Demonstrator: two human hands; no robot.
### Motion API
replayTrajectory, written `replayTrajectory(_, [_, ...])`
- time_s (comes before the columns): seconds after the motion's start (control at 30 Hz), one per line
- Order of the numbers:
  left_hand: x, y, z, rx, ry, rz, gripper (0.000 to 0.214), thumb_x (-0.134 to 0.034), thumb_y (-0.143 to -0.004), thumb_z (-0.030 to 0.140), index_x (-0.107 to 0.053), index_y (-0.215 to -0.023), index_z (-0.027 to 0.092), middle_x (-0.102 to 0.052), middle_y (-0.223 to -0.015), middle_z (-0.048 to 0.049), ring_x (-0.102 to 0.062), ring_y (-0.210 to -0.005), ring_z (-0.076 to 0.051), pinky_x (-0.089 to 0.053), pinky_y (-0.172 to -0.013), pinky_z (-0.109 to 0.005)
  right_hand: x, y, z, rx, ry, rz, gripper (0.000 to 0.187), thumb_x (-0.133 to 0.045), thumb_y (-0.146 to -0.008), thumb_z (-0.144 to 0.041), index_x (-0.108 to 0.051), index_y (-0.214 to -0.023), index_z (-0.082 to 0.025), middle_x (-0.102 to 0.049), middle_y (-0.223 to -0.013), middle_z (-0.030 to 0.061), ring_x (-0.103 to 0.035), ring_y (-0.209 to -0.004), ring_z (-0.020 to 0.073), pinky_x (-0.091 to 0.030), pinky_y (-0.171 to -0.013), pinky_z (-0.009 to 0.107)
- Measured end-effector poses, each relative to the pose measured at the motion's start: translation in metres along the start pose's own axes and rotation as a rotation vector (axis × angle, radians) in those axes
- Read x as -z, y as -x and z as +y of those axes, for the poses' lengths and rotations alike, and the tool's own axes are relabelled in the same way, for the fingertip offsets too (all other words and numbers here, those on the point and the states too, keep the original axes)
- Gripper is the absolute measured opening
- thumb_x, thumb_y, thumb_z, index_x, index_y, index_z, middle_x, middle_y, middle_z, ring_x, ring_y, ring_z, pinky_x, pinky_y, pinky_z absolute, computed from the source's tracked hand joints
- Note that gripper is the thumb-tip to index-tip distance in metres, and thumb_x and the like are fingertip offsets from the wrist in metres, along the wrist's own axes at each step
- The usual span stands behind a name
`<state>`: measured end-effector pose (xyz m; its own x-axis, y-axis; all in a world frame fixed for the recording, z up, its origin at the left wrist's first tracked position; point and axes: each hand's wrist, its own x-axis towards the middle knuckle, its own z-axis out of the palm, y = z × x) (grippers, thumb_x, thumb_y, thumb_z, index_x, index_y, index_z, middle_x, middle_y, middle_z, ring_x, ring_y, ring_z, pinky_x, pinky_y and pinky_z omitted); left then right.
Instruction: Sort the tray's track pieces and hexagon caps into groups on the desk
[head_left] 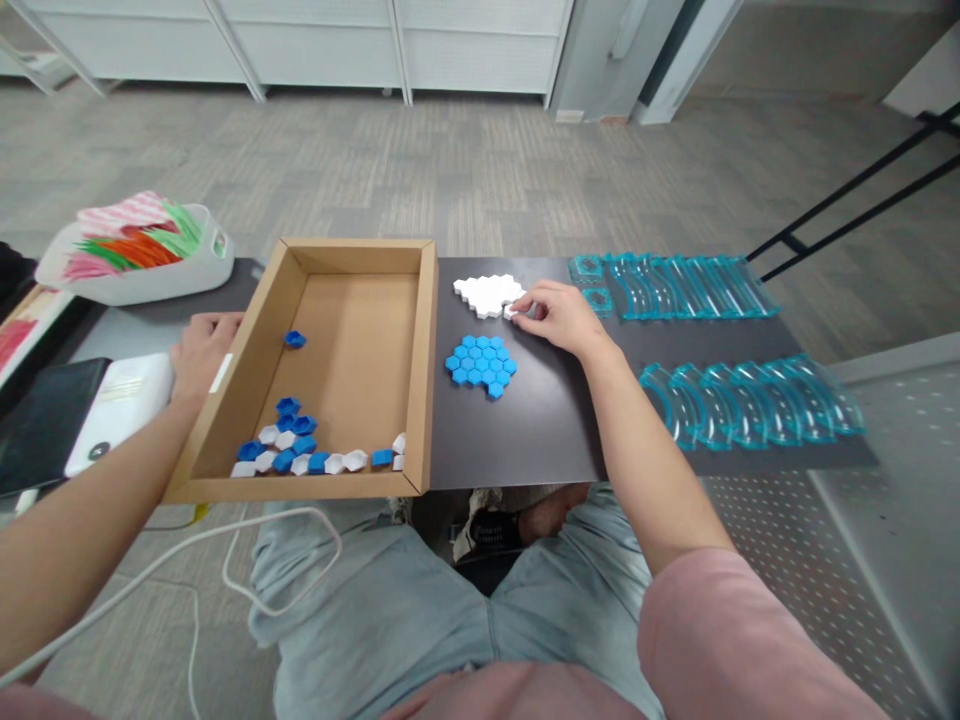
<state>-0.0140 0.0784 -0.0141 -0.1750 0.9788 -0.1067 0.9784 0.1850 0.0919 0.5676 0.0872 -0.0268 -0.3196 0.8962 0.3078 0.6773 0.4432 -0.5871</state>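
Note:
My right hand (556, 312) pinches a small white hexagonal tile (510, 312) at the lower right edge of a cluster of white tiles (484, 294) on the dark table. Just below that lies a cluster of blue hexagonal tiles (480, 362), fitted side by side. A cardboard box (424, 400) stands left of both clusters, with loose blue and white tiles (304, 444) mostly along its near side. One blue tile (295, 340) sits apart near the box's left wall. Beside that wall rests my left hand (206, 345), its fingers partly hidden behind the box.
Rows of clear teal curved pieces (690, 288) and more curved pieces (750, 402) lie on the right. At left are a white basket (217, 270) of colourful strips, a white device (124, 410) and a black tablet-like slab (49, 425). A white cable (322, 525) hangs in front.

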Motion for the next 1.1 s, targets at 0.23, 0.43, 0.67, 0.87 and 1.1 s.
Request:
replayTrajectory(0.23, [0.003, 0.001, 0.006, 0.024, 0.043, -0.002, 0.062, -0.040, -0.108, 0.034, -0.059, -0.167, 0.024, -0.053, -0.160, -0.0234, -0.050, -0.154, -0.042, -0.043, -0.131, -0.062, 0.000, 0.001, -0.003, -0.011, 0.008, 0.027, 0.022, -0.088, -0.095, -0.047, -0.088, -0.106, -0.027, -0.079, -0.101, 0.0063, -0.065, -0.072, 0.0198, -0.053, -0.076, 0.039])
replayTrajectory(0.43, [0.009, 0.002, 0.015, 0.075, 0.084, -0.004, 0.061, -0.031, -0.112, 0.037, -0.063, -0.163, 0.027, -0.056, -0.154, -0.0215, -0.050, -0.155, -0.042, -0.041, -0.133, -0.061, -0.001, 0.001, -0.006, -0.013, 0.015, 0.001, 0.019, -0.084, -0.098, -0.045, -0.090, -0.106, -0.028, -0.079, -0.102, 0.0062, -0.065, -0.072, 0.0195, -0.054, -0.076, 0.039])
replayTrajectory(0.67, [0.009, 0.009, 0.015, 0.034, 0.036, -0.005, 0.062, -0.041, -0.110, 0.031, -0.056, -0.169, 0.022, -0.052, -0.161, -0.0237, -0.049, -0.155, -0.042, -0.041, -0.132, -0.062, -0.005, -0.001, -0.002, 0.008, 0.036, 0.011, 0.018, -0.082, -0.097, -0.035, -0.092, -0.110, -0.028, -0.080, -0.101, 0.0061, -0.063, -0.070, 0.0185, -0.054, -0.077, 0.039])
replayTrajectory(0.87, [0.008, 0.009, 0.015, 0.022, 0.021, -0.001, 0.059, -0.039, -0.108, 0.031, -0.058, -0.163, 0.024, -0.052, -0.161, -0.0226, -0.050, -0.152, -0.042, -0.044, -0.130, -0.061, -0.007, -0.003, 0.002, -0.004, 0.031, 0.011, 0.021, -0.083, -0.101, -0.046, -0.093, -0.111, -0.030, -0.080, -0.100, 0.0063, -0.066, -0.075, 0.0207, -0.054, -0.078, 0.039])
replayTrajectory(1.1, [0.015, 0.022, 0.032, 0.039, 0.029, 0.031, 0.060, -0.035, -0.111, 0.032, -0.057, -0.165, 0.020, -0.053, -0.159, -0.0240, -0.049, -0.155, -0.042, -0.040, -0.133, -0.062, -0.009, -0.004, 0.002, -0.006, 0.033, 0.020, 0.023, -0.083, -0.102, -0.049, -0.092, -0.110, -0.030, -0.080, -0.098, 0.0062, -0.066, -0.076, 0.0211, -0.054, -0.078, 0.040])
